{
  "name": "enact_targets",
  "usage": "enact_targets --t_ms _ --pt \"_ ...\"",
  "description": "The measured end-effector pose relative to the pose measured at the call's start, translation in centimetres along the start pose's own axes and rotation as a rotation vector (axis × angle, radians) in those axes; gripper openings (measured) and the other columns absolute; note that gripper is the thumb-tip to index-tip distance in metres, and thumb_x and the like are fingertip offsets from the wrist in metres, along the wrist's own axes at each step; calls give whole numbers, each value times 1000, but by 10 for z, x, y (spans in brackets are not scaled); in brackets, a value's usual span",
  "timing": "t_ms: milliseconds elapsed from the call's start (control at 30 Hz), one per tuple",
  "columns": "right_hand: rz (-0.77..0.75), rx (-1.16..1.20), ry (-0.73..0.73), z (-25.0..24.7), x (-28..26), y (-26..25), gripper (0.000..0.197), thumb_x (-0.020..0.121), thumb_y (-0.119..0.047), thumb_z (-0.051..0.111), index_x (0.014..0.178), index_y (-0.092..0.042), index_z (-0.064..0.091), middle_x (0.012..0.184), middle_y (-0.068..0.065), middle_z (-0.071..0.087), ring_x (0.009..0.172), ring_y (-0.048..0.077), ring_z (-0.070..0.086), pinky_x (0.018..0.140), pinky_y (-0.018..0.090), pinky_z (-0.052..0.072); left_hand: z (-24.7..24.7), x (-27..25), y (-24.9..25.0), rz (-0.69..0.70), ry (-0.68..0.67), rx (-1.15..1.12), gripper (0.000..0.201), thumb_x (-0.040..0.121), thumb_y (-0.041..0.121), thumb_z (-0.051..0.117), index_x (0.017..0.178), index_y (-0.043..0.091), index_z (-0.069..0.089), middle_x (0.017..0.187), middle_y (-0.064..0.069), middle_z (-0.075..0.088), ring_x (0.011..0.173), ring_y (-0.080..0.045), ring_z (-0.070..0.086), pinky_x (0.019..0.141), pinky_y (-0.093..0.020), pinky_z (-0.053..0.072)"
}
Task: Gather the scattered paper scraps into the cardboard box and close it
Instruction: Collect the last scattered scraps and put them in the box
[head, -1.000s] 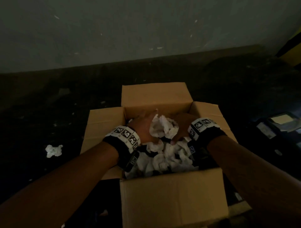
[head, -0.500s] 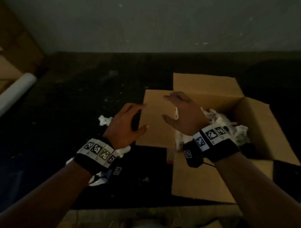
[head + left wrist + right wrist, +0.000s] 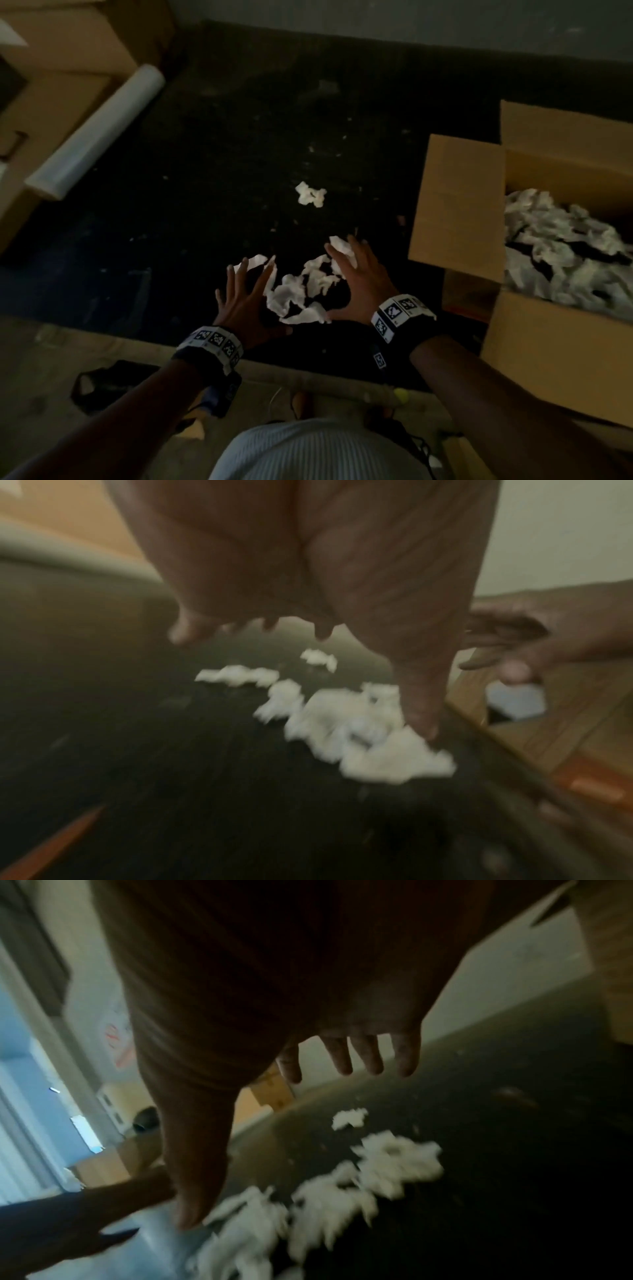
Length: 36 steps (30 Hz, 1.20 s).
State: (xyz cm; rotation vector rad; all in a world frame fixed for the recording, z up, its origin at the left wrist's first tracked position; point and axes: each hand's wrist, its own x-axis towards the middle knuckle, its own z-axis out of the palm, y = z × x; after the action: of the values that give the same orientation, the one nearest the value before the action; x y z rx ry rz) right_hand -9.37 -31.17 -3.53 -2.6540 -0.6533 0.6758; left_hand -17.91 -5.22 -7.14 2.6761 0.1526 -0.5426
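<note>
A loose heap of white paper scraps (image 3: 301,291) lies on the dark floor between my two hands. My left hand (image 3: 245,298) hovers at the heap's left side with fingers spread, holding nothing. My right hand (image 3: 356,274) is spread over the heap's right side, its fingertips over one scrap. A single scrap (image 3: 311,194) lies farther out. The open cardboard box (image 3: 455,209) stands at the right, its flaps up and many scraps (image 3: 561,246) inside. Both wrist views show the heap (image 3: 349,723) (image 3: 342,1191) blurred under straight fingers.
A white roll (image 3: 99,130) leans against other cardboard boxes (image 3: 65,44) at the far left. A pale floor strip (image 3: 102,346) runs along the near edge, with a dark object (image 3: 102,383) on it. Small crumbs dot the dark floor.
Both hands left the box, where they had dropped a scrap bundle, and swung left and down to the heap on the floor. The view turned left, so the box now sits at the right.
</note>
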Motion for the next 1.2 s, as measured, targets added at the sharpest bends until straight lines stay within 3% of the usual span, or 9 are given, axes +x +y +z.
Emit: enact_targets --t_ms 133,300,500,600,767,900,1000,1100,1200 --pt "113 -52 -81 38 14 14 156 40 -80 81 144 -51 -30 156 4 -41 144 42 -30 115 70 5 7 17 -17 -52 -28 67 139 43 97 64 147 60 -21 161 1 -36 146 -42 -32 107 -80 3" --pt "57 -92 -66 56 40 12 159 34 -88 75 148 -46 -28 152 8 -46 140 44 -37 113 73 1 12 51 -33 51 -96 106 133 48 100 57 146 61 -22 158 -1 -41 144 -43 -35 114 -73 -4" --pt "-67 -129 -19 67 82 -4 146 43 -92 67 152 -47 -19 157 11 -38 144 45 -29 113 70 -1 18 71 -33 230 -129 94 105 74 90 45 152 53 -16 162 1 -34 148 -31 -31 121 -63 -4" --pt "-64 -151 8 78 94 -8 121 60 -92 56 154 -48 -7 161 11 -28 148 44 -15 117 67 7 22 78 -32 304 -84 -23 96 87 71 53 155 50 -12 167 0 -23 152 -27 -21 123 -57 0" --pt "-120 -7 46 82 98 1 78 92 -56 58 156 -32 23 167 5 -3 151 37 4 118 56 23 32 89 -34 411 -21 -144 73 102 32 55 159 44 11 169 6 -5 156 -21 -6 125 -49 17" --pt "-182 52 188 79 98 13 54 91 -20 71 142 -22 54 161 6 29 145 37 32 102 51 48 28 91 -40 436 53 -167 67 99 11 54 156 39 31 167 7 18 153 -18 19 106 -48 49" --pt "-191 44 177 76 106 18 49 88 -12 70 136 -19 60 156 5 41 140 34 42 90 53 55 18 98 -41 438 52 -184 63 95 16 46 153 39 37 164 8 28 147 -18 35 98 -48 55" --pt "-143 63 178 67 115 19 49 89 -7 64 136 -20 60 152 3 46 137 28 47 92 50 55 11 108 -40 441 89 -210 54 93 27 38 145 38 50 158 5 41 137 -19 50 96 -47 56" --pt "-106 128 235 61 118 19 49 86 -4 67 132 -20 64 147 2 52 125 26 59 91 45 57 3 119 -44 416 152 -263 51 93 14 48 139 32 60 152 6 49 131 -15 56 99 -40 55"
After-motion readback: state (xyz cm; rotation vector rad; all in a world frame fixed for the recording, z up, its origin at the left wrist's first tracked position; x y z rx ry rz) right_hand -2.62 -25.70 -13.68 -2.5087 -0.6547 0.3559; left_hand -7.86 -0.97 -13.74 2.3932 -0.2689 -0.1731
